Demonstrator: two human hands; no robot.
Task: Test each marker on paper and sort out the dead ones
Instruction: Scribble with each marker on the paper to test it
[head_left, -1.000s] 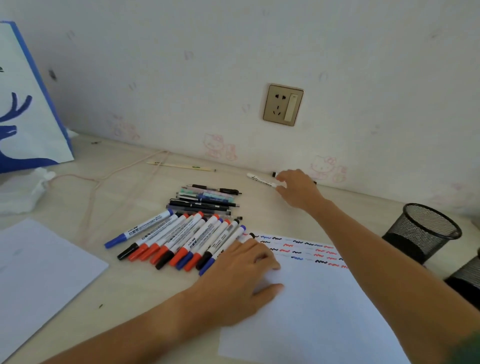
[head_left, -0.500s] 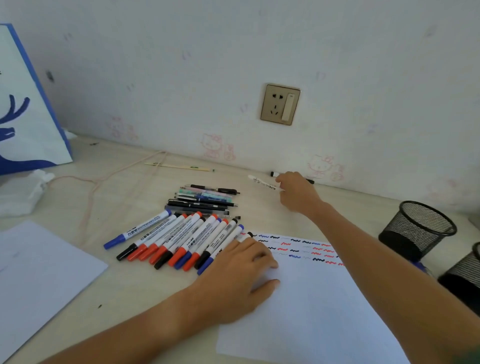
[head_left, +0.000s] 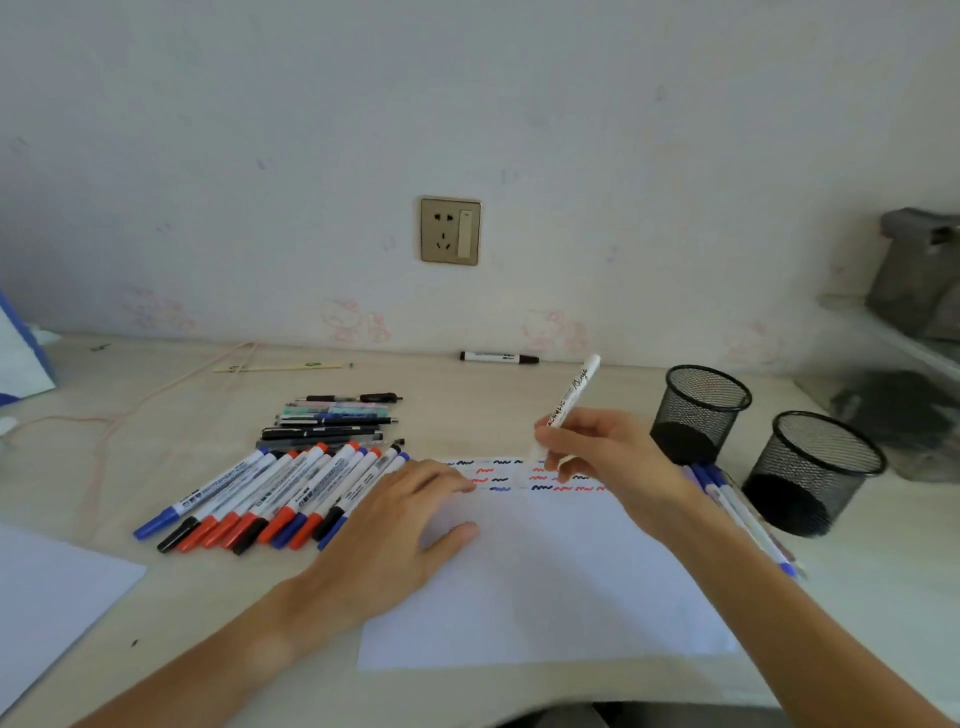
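Nearest you, your left hand (head_left: 395, 525) is where it was a second ago, fingers straight and flat on the near-left part of the test paper (head_left: 545, 587), pinning the sheet to the bench (head_left: 171, 613). The change is on the other side: your right hand (head_left: 602, 457), which a second ago was stretched to the back of the bench by the wall, has come back over the paper with its fingers pinched round a white acrylic marker (head_left: 571, 395), held in a writing grip with the barrel tilted up and away. Its tip sits over the rows of red, blue and black squiggles (head_left: 540, 480) at the paper's far edge; whether it touches the sheet yet you cannot tell, since your fingers cover it. So, by my reading, fetching is over and the test stroke for this marker is the step in hand; white ink on white paper may be hard to judge. Left of the paper lies the fanned row of capped markers (head_left: 270, 499), behind it a stack of thinner pens (head_left: 332, 421). To your right, a few markers (head_left: 737, 509) lie beside two mesh pen cups (head_left: 698, 410). Far back, one black-capped marker (head_left: 498, 357) lies by the wall.
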